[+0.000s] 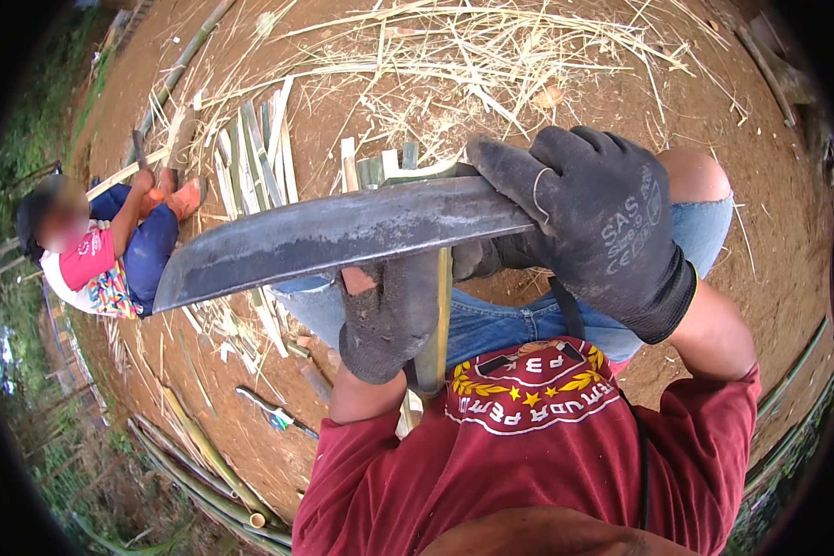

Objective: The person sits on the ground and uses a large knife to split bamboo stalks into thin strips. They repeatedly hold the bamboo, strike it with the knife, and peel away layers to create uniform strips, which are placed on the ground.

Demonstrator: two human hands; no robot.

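- While a co-worker (134,222) in a dark cap and blue trousers sits low at far left, bamboo poles (218,463) lie on the brown ground (769,213) near the lower left edge.
- Next inward, split bamboo strips (250,157) lie side by side on the ground, with pale shavings (491,56) scattered beyond them.
- Across the centre stretches a long, broad machete (343,227), its tip toward the co-worker and its long axis running nearly left to right, tilted slightly down at the tip.
- Just below the blade is the gloved left hand (389,320). Its fingers seem curled round a bamboo piece (443,324), though the blade partly hides them.
- That bamboo piece points from the wearer's body outward, so the machete crosses over it at a steep angle; whether they touch, I cannot tell. The left hand is nearer to this crossing.
- Right of it, the gloved right hand (612,222) has its fingers wrapped firmly around the machete's handle end, thumb along the blade's base.
- Rightmost is a bare knee (695,176) above faded jeans (700,227).
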